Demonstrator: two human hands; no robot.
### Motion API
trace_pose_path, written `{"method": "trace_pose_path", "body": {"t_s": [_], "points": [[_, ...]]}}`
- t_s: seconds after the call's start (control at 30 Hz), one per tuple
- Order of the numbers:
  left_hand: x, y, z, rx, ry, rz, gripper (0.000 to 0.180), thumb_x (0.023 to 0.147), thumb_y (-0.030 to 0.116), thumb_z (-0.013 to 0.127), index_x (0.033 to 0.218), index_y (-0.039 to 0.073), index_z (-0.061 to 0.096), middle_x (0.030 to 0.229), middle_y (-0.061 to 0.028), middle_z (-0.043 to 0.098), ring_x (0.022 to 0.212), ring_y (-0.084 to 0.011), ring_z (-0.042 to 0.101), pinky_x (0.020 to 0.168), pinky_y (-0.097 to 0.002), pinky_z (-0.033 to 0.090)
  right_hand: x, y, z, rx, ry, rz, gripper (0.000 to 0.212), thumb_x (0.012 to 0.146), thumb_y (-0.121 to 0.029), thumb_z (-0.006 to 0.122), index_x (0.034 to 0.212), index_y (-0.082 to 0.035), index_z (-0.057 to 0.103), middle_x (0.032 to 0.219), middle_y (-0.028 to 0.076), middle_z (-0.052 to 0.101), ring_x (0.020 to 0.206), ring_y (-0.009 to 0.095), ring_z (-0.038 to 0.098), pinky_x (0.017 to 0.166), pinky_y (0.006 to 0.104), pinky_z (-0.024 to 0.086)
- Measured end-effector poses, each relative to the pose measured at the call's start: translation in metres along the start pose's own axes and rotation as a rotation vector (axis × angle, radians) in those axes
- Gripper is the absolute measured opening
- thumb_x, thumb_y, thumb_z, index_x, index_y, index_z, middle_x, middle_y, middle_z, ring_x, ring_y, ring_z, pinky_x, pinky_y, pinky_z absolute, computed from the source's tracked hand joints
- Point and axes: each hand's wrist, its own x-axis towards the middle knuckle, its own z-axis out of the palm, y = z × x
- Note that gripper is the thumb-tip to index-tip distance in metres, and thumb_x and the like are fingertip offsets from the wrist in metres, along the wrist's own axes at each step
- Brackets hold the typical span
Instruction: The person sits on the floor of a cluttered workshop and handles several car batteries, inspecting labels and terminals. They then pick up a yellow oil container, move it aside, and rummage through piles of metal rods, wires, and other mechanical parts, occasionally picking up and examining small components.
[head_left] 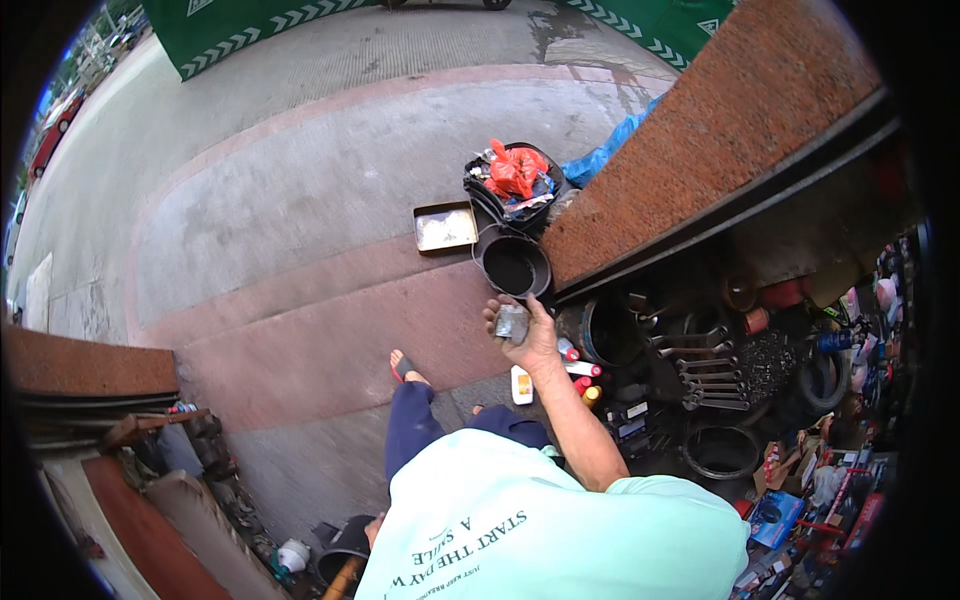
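My right hand (540,345) is raised in front of me with the palm up. Its fingers are curled around a small, roughly square grey piece (512,323) that looks shiny or like a thin wrapped packet; its kind is unclear. Just beyond the fingertips stands a black bucket (543,270) with a dark inside. Low beside my pale green shirt, only a small part of my left hand (374,530) shows. Its fingers are mostly hidden behind the shirt, near a dark container (335,568) at the lower edge.
A shallow metal tin (418,242) and a bin with a red plastic bag (517,172) sit beyond the bucket. A brown stone-faced pillar (700,140) rises at right. Wrenches (715,378), bottles (522,385) and a round basin (722,475) crowd the right side. Clutter lines the lower left.
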Motion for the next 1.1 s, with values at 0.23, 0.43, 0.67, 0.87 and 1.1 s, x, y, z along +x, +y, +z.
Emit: {"method": "trace_pose_path", "body": {"t_s": [0.23,0.43,0.67,0.87,1.1], "points": [[0.139,0.265,-0.084,-0.29,0.202,0.096,0.062,0.094,0.023,0.064,0.143,-0.006,0.04,0.136,-0.028,0.052,0.115,-0.0453,0.058,0.088,-0.059,0.051,0.076,-0.01,0.04,0.123,0.075,-0.11,0.058,0.101,-0.052,0.04,0.117,0.0,0.059,0.115,0.018,0.065,0.104,0.034,0.063,0.087,0.0437,0.052],[0.123,0.521,-0.072,0.112,0.096,0.607,0.039,0.093,0.024,0.062,0.115,-0.008,0.064,0.095,-0.014,0.066,0.075,-0.0186,0.059,0.065,-0.0351,0.05,0.119,-0.041,0.049,0.181,0.169,-0.219,0.067,0.1,-0.058,0.038,0.124,0.002,0.053,0.119,0.022,0.062,0.109,0.037,0.059,0.091,0.0466,0.051],[0.097,0.587,-0.007,0.111,0.065,0.632,0.046,0.093,0.025,0.064,0.123,-0.01,0.06,0.114,-0.0205,0.067,0.1,-0.0287,0.064,0.086,-0.0362,0.051,0.215,-0.119,0.044,0.248,0.375,-0.293,0.074,0.099,-0.063,0.031,0.127,0.003,0.05,0.122,0.023,0.06,0.11,0.038,0.059,0.093,0.0484,0.05],[0.052,0.501,0.002,0.412,0.066,0.157,0.045,0.088,0.022,0.068,0.122,-0.007,0.062,0.115,-0.0229,0.067,0.105,-0.0336,0.064,0.088,-0.0424,0.05,0.313,-0.233,0.031,0.213,0.499,-0.401,0.082,0.093,-0.073,0.034,0.12,0.002,0.055,0.121,0.023,0.061,0.112,0.04,0.058,0.102,0.053,0.042],[0.022,0.477,-0.008,0.242,0.187,-0.105,0.042,0.088,0.025,0.067,0.121,-0.001,0.064,0.111,-0.0165,0.067,0.097,-0.0309,0.063,0.076,-0.0423,0.051,0.416,-0.292,-0.061,-0.465,1.309,-0.257,0.085,0.095,-0.062,0.041,0.146,0.005,0.036,0.154,0.026,0.033,0.141,0.04,0.036,0.113,0.0497,0.032]]}}
